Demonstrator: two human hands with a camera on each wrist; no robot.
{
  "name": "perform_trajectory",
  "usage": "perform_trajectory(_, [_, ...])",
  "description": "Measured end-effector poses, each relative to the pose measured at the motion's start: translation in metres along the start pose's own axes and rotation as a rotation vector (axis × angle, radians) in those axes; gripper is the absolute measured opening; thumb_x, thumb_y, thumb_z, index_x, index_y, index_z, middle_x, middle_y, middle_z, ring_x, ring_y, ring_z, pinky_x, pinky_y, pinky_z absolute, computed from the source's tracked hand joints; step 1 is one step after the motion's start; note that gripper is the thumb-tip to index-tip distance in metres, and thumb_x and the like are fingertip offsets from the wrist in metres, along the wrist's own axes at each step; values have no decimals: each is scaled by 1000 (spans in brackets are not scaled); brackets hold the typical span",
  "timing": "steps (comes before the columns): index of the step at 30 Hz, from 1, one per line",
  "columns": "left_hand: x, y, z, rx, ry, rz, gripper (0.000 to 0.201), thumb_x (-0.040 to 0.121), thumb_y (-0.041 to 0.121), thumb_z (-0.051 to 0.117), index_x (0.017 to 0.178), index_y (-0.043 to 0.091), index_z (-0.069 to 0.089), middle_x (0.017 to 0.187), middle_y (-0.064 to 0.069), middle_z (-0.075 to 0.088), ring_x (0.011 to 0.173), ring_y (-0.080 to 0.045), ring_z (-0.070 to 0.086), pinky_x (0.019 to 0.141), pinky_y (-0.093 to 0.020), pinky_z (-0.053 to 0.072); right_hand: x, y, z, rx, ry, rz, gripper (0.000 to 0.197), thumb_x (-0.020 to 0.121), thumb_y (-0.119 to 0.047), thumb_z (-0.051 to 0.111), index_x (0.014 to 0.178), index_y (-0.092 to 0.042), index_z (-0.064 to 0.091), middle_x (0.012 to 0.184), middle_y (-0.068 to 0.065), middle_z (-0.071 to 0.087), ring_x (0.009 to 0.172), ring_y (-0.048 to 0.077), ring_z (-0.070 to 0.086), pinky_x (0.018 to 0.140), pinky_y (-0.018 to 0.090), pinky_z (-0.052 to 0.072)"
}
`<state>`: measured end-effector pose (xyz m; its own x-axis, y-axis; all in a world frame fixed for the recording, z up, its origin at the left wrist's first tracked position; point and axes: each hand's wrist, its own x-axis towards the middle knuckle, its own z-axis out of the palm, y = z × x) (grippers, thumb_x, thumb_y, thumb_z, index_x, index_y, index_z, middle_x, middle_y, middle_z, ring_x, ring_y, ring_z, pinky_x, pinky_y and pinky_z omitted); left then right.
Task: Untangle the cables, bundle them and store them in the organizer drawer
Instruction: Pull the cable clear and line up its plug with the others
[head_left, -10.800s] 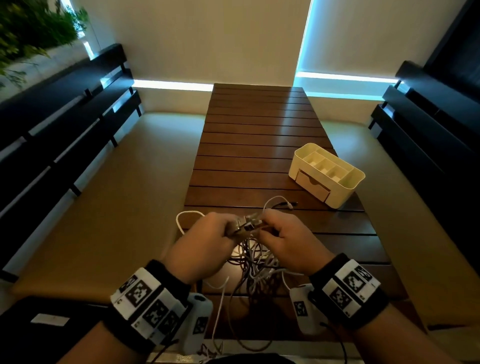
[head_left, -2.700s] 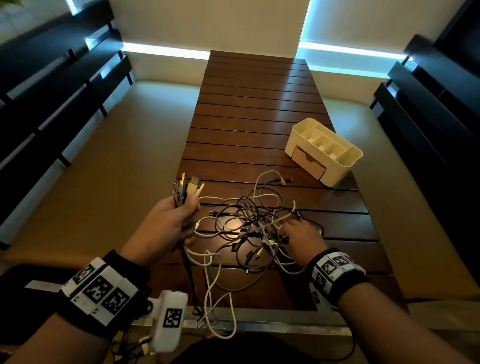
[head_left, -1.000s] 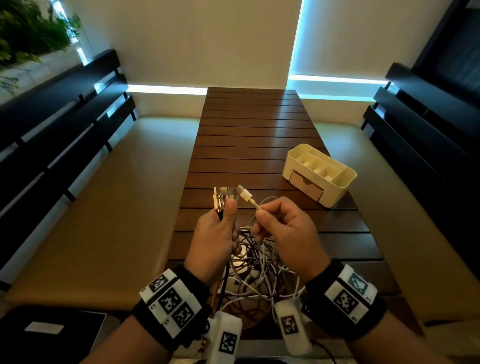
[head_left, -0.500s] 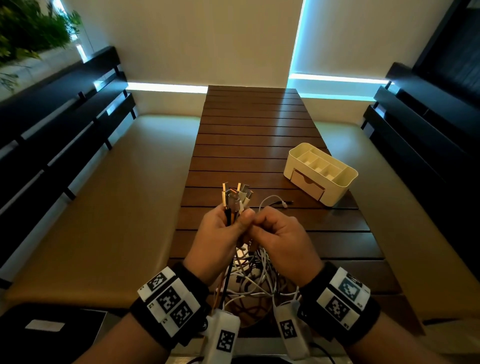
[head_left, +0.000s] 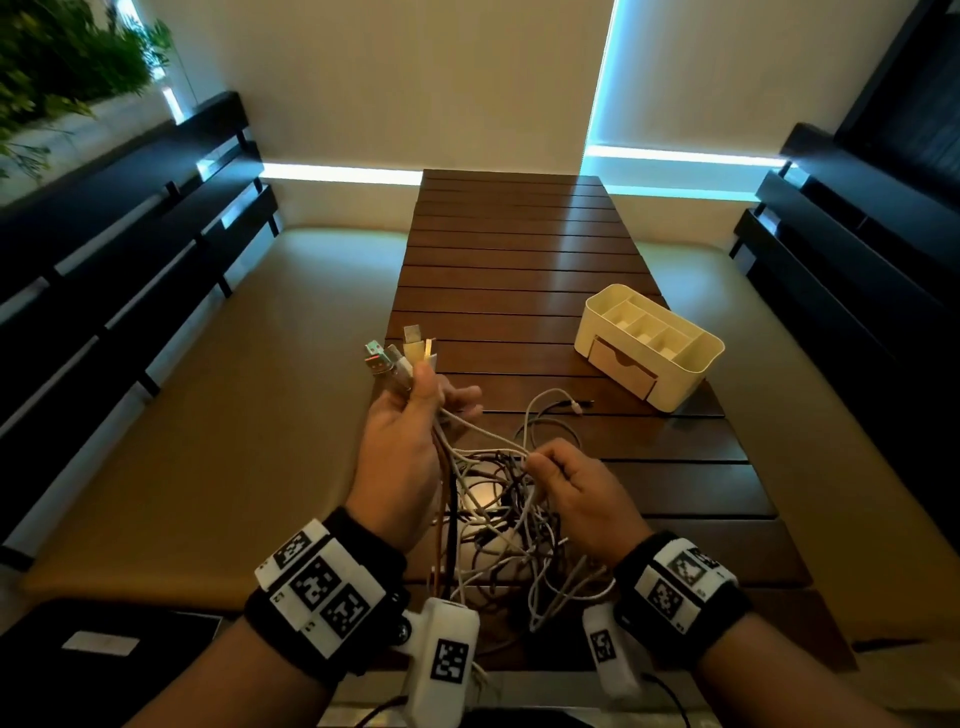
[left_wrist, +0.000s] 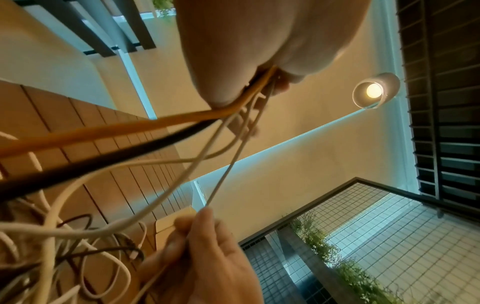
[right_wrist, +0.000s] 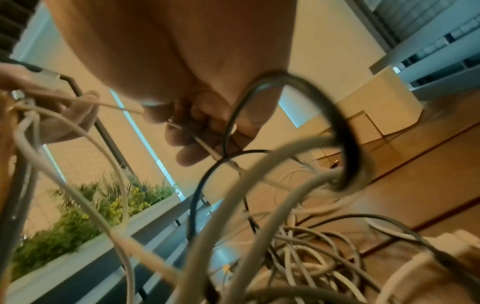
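Note:
A tangle of white, black and brown cables (head_left: 498, 499) lies on the near end of the wooden table (head_left: 519, 249). My left hand (head_left: 410, 441) grips several plug ends (head_left: 400, 358), held upright above the table's left edge. From that bunch a thin white cable (left_wrist: 228, 170) runs taut to my right hand (head_left: 566, 488), which pinches it just above the tangle. The right wrist view shows the fingers (right_wrist: 192, 131) curled round this white cable (right_wrist: 116, 107). The cream organizer (head_left: 649, 343) stands at the right, its drawer (head_left: 623, 366) closed.
One white cable end (head_left: 571, 408) lies loose on the table in front of the organizer. Cushioned benches (head_left: 218, 415) with dark slatted backs run along both sides. A plant box (head_left: 62, 67) sits at the upper left. Some cables hang over the near table edge.
My hands have parted: the left rose and moved left with the plug bunch, the right slid down along the thin white cable toward the tangle.

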<state>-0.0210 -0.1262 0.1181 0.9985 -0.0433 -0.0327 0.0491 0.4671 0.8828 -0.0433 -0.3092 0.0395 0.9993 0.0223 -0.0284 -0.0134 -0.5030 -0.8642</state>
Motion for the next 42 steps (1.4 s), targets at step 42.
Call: perform_trajectory(42, [-4,-8,4,727,-244,116,6,85,16,74,79,13,74,60,8,65,54,1,56,54,-13,43,10,-55,-35,141,-7,-111,14,96,-24,58,95,-25,72,84,-7,67,76,4,59,70,22,45])
